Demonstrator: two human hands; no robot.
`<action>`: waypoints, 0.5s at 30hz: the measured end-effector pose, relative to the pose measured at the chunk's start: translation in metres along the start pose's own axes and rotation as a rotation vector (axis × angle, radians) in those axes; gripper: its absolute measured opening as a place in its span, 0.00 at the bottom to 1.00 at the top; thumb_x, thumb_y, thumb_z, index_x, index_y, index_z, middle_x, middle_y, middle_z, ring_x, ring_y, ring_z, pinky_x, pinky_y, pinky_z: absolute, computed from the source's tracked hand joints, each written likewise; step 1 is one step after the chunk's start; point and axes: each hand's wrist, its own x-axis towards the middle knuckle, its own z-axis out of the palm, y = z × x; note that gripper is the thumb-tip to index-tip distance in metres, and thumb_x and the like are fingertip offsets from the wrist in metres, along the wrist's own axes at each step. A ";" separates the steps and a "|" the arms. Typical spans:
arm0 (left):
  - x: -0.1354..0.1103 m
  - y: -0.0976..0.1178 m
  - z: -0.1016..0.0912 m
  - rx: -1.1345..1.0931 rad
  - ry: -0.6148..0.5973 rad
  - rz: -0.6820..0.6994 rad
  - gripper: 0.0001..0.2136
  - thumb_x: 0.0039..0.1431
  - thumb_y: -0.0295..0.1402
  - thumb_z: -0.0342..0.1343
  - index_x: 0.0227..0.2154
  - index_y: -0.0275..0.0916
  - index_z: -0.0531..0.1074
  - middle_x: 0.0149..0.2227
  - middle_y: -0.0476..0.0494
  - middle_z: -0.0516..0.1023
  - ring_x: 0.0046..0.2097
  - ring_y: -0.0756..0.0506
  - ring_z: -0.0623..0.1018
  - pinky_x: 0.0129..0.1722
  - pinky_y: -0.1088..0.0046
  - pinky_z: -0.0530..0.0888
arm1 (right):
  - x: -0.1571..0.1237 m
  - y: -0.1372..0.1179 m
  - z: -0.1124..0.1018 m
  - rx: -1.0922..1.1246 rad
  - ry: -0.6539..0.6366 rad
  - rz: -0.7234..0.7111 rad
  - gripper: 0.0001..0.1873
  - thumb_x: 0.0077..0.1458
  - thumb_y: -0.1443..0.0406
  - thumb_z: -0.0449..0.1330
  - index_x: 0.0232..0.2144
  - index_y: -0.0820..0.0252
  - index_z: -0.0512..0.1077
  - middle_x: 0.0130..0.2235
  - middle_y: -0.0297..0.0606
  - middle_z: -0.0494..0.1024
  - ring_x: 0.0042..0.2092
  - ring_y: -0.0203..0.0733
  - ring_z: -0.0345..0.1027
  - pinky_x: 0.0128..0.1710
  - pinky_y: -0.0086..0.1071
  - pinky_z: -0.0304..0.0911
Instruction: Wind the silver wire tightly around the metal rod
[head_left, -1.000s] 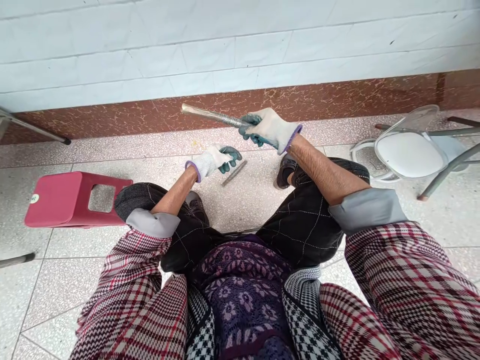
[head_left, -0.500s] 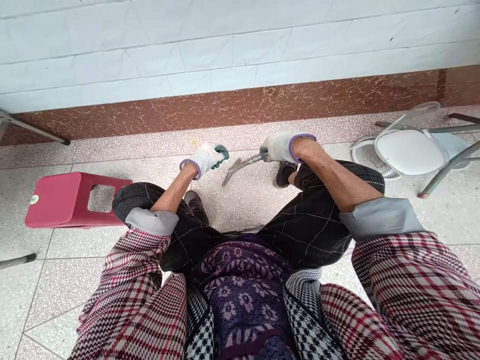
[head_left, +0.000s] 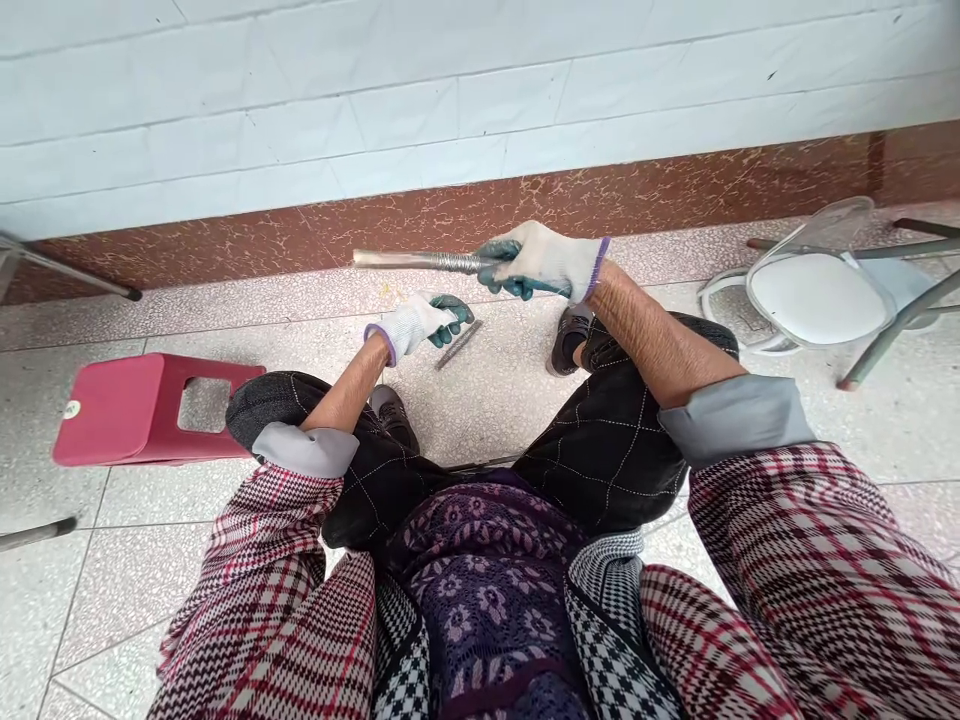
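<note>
1. Two metal pieces hold my attention: a long metal rod (head_left: 420,262) raised near the upper centre of the frame, and a short metal bar (head_left: 457,345) lying on the tiled floor (head_left: 495,400) just below it.
2. I see the right hand (head_left: 544,262), gloved in white with green-coated fingers (head_left: 501,270), clenched around the rod's right end; the rod runs almost level toward the left, its ribbed part next to the glove and its smooth end free in the air.
3. I see the left hand (head_left: 418,322), in a matching glove, low over the floor at the centre with its fingers curled, their tips touching or just beside the upper end of the short bar; I cannot tell whether it grips the bar.
4. Both forearms are bare below rolled grey cuffs and plaid sleeves; the knees in dark quilted trousers spread to either side, with a shoe (head_left: 568,335) under the right wrist.
5. A red plastic stool (head_left: 135,410) lies at the left edge, and a white chair (head_left: 817,295) stands at the right, before the brown skirting (head_left: 225,245) and the white tiled wall.
</note>
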 end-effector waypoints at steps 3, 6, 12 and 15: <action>0.005 -0.001 0.007 -0.034 0.007 0.002 0.03 0.66 0.33 0.65 0.39 0.43 0.82 0.33 0.42 0.82 0.41 0.43 0.81 0.40 0.67 0.78 | 0.009 -0.004 0.006 -0.067 0.051 0.026 0.15 0.67 0.68 0.60 0.52 0.65 0.81 0.42 0.44 0.83 0.31 0.37 0.69 0.29 0.31 0.67; 0.011 -0.001 0.012 -0.057 0.008 -0.040 0.02 0.66 0.31 0.65 0.38 0.41 0.82 0.29 0.45 0.80 0.35 0.47 0.79 0.38 0.67 0.77 | 0.018 0.002 0.007 -0.254 0.081 0.012 0.16 0.67 0.67 0.59 0.54 0.64 0.79 0.43 0.46 0.84 0.35 0.42 0.73 0.34 0.33 0.68; 0.015 -0.001 0.011 -0.047 0.056 -0.094 0.04 0.68 0.28 0.62 0.41 0.38 0.82 0.27 0.47 0.79 0.33 0.48 0.77 0.37 0.67 0.75 | 0.028 0.026 0.003 -0.741 0.066 0.131 0.17 0.66 0.63 0.60 0.52 0.62 0.82 0.45 0.51 0.84 0.44 0.54 0.77 0.40 0.40 0.65; 0.011 0.002 0.007 -0.023 0.068 -0.105 0.05 0.68 0.26 0.62 0.39 0.39 0.83 0.28 0.45 0.78 0.33 0.47 0.78 0.36 0.69 0.74 | 0.021 0.036 0.005 -0.798 -0.043 0.193 0.15 0.63 0.63 0.61 0.47 0.63 0.83 0.38 0.48 0.82 0.37 0.48 0.74 0.34 0.38 0.62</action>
